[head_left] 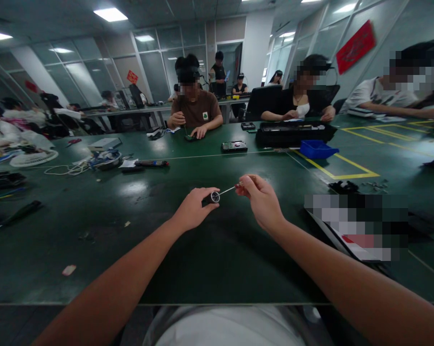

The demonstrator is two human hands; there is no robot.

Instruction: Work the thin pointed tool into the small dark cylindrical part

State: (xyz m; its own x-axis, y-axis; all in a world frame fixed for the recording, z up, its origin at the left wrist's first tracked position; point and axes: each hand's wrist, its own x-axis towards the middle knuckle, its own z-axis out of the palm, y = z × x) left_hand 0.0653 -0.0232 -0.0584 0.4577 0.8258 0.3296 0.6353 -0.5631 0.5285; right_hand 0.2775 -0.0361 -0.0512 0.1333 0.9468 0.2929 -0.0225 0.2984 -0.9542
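Black cylinder (pixel 215 197) clasped, the left grip (pixel 193 206) is bracing; the right grip (pixel 262 199), pinching a thin-shafted tool (pixel 227 191), is apparently probing its mouth, next needing steady aim.

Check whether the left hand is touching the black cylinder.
Touching: the head view shows the left hand gripping the black cylinder between thumb and fingers.

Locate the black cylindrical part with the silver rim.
In the head view, the black cylindrical part is near centre, in the left hand, by the tip of the thin rod in the right hand.
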